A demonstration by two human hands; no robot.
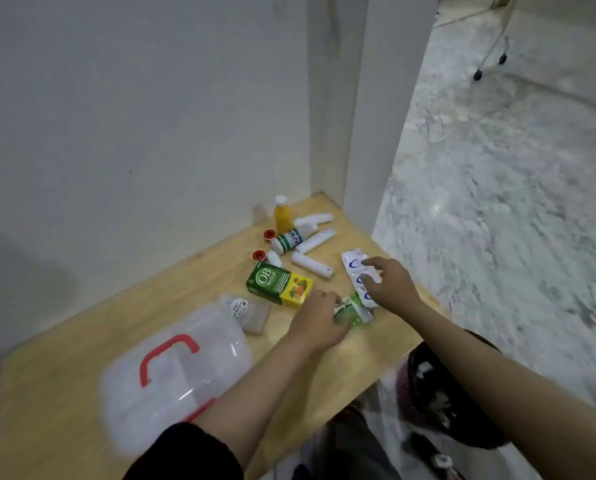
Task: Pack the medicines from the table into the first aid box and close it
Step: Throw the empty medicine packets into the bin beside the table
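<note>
Clear plastic first aid box [171, 368] shut.

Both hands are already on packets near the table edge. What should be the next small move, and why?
Probably lift both packets toward the first aid box. The left hand grips the green packet, the right hand rests on the white strip, and the box looks closed.

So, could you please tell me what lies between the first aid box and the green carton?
In the head view, a small clear packet with a white round item on it lies between the box and carton.
</note>
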